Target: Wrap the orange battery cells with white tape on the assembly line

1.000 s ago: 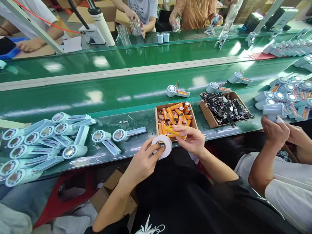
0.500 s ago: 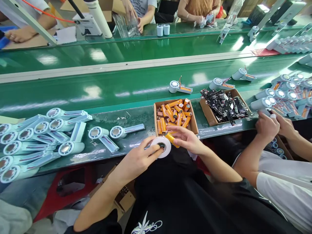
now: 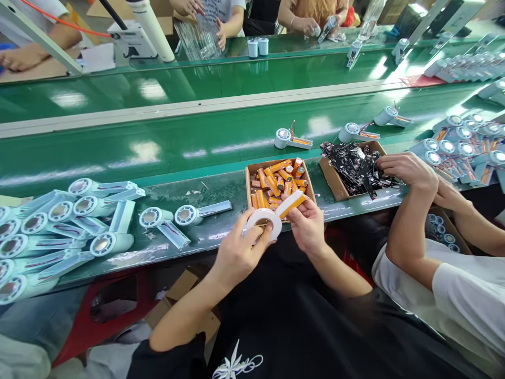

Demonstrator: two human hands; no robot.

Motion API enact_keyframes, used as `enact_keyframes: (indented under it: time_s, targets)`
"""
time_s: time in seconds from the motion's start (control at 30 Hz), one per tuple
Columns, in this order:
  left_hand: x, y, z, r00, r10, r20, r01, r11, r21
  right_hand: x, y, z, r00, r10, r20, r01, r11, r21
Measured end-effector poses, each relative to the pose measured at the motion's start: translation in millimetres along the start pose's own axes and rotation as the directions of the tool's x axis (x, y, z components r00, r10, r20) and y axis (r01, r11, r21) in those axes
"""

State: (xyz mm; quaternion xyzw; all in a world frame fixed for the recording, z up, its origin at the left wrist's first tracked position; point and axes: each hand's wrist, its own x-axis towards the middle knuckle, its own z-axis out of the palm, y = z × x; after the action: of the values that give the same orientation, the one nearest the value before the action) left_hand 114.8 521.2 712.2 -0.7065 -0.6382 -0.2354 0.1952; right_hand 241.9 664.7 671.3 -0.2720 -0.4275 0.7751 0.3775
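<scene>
My left hand (image 3: 241,247) is closed on a roll of white tape (image 3: 276,222), with fingers through its core. A strip of the tape runs from the roll up along an orange battery (image 3: 291,207). My right hand (image 3: 307,223) pinches that battery by its lower side. Just behind both hands stands a cardboard box (image 3: 248,181) holding many more orange batteries (image 3: 272,181). Left of the hands, two light blue housings (image 3: 188,215) lie on the green bench.
A box of black circuit boards (image 3: 349,168) is at the right, with a co-worker's hand (image 3: 410,169) reaching in. Many light blue housings (image 3: 35,223) cover the left bench. Others with wires (image 3: 283,138) rest on the green belt (image 3: 177,134). People work across it.
The orange battery has tilted up, and a tape strip now lies along it. My right hand has turned from above to beside it. The co-worker's hand has moved to the circuit boards.
</scene>
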Motion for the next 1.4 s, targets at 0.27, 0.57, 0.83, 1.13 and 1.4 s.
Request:
enact_keyframes:
  time_s: [0.27, 0.57, 0.83, 1.13, 1.4]
  targets:
    - [-9.6, 33.7, 40.7, 1.0, 0.0, -0.012, -0.005, 0.914, -0.405, 64.1, -88.8, -46.1, 0.824, -0.499, -0.267, 0.509, 0.86, -0.036]
    - [-35.0, -65.4, 10.5, 0.861, -0.506, 0.047, 0.498, 0.859, 0.123, 22.2, -44.7, -80.9, 0.974, -0.221, 0.053, 0.228, 0.95, -0.212]
    - [-75.8, -129.4, -28.3, 0.806, -0.43, 0.408, 0.304, 0.891, 0.339, 9.7, -48.4, -121.6, 0.985, -0.156, 0.068, 0.167, 0.965, -0.204]
    - [57.9, -219.8, 25.9, 0.697, -0.427, 0.576, 0.238, 0.895, 0.376, 53.2, -97.9, -57.8, 0.923, -0.352, 0.155, 0.381, 0.895, -0.234]
    - [115.4, -277.5, 86.7, 0.627, -0.331, 0.705, 0.392, 0.916, 0.082, 163.5, -91.7, 44.0, 0.859, -0.202, 0.47, 0.433, 0.776, -0.459]
